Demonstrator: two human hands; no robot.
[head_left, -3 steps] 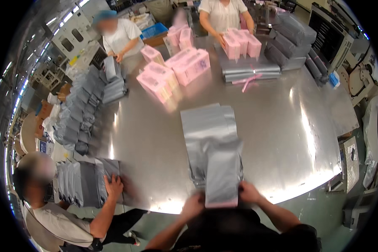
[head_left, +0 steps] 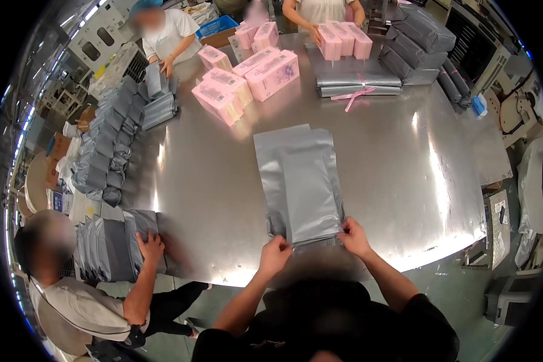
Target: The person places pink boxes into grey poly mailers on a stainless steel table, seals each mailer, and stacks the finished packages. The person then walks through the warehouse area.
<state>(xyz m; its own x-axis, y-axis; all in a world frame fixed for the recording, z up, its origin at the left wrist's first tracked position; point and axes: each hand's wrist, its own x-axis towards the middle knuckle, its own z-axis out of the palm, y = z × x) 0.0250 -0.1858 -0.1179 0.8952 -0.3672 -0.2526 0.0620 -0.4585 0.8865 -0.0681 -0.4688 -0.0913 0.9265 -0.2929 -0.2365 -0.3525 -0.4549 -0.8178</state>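
Grey plastic mailing bags [head_left: 304, 181] lie in a loose, slightly uneven pile on the metal table in front of me. At the near left corner, the fingers of my left hand [head_left: 276, 254] are closed on the top bag's edge. My right hand [head_left: 353, 236] pinches the same bag at its near right corner. The bag stretches away from me between the hands, fairly flat with soft creases. Part of its near edge is in shadow and hard to make out.
Pink boxes [head_left: 273, 75] stand at the far side of the metal table [head_left: 392, 175]. A tied bundle of grey bags [head_left: 359, 84] lies far right, near stacked grey packages [head_left: 413, 57]. Filled grey bags line the left edge. Co-workers stand left, far left and across.
The near end of the top bag, which stood raised close to my body, now lies down flatter. Both hands appear farther forward and plainer to see. The whole view has shifted slightly.
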